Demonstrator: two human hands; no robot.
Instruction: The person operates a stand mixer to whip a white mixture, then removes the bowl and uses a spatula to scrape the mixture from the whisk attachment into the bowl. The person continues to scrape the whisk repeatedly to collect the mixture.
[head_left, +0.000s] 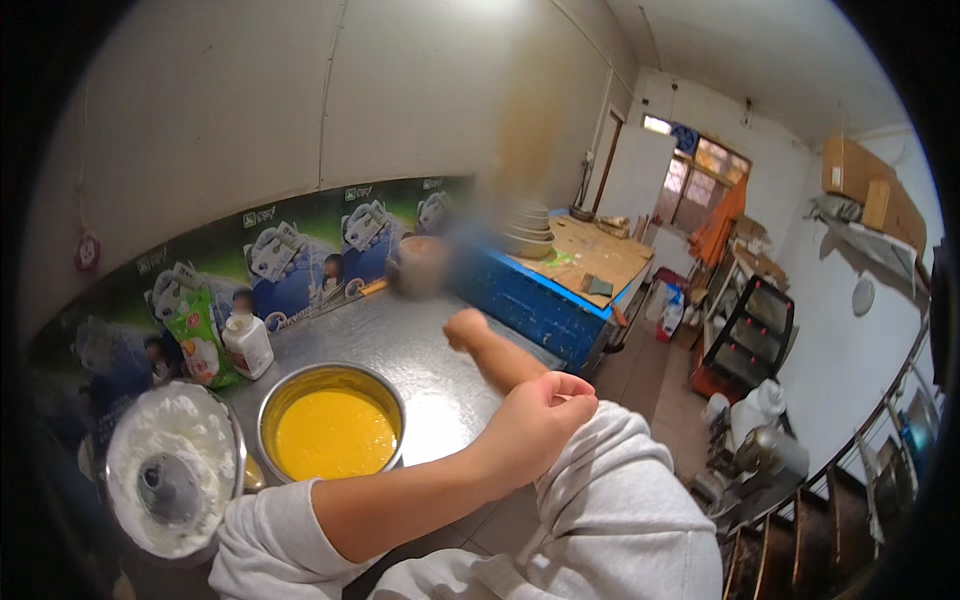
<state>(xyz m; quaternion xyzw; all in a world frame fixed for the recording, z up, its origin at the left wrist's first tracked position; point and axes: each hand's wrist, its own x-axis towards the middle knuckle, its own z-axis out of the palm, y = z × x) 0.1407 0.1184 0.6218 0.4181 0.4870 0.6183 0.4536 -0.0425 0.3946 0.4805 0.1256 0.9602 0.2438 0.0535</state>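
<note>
My left hand (551, 412) reaches across my body, its thumb and fingers pinched together at the cuff of my right sleeve (622, 480). The cloth bunches in folds by the fingertips, and the grip itself is partly hidden. Beyond it, my bare right forearm stretches out over the steel table (442, 390). My right hand (466, 330) is curled in, with nothing visible in it. Left of both hands stands a round metal pan (274, 386) of smooth yellow batter (337, 431). Beside it, a metal tube pan or bowl (238, 457) holds fluffy white cream or meringue (191, 420) around a grey centre cone (166, 487).
A green food packet (199, 345) and a white plastic jug (247, 345) stand by the wall. Past my right hand is a blue chest (532, 307) bearing cardboard and stacked round pans (529, 232). Cluttered shelving (742, 345) and dark stepped racks (814, 525) line the right side.
</note>
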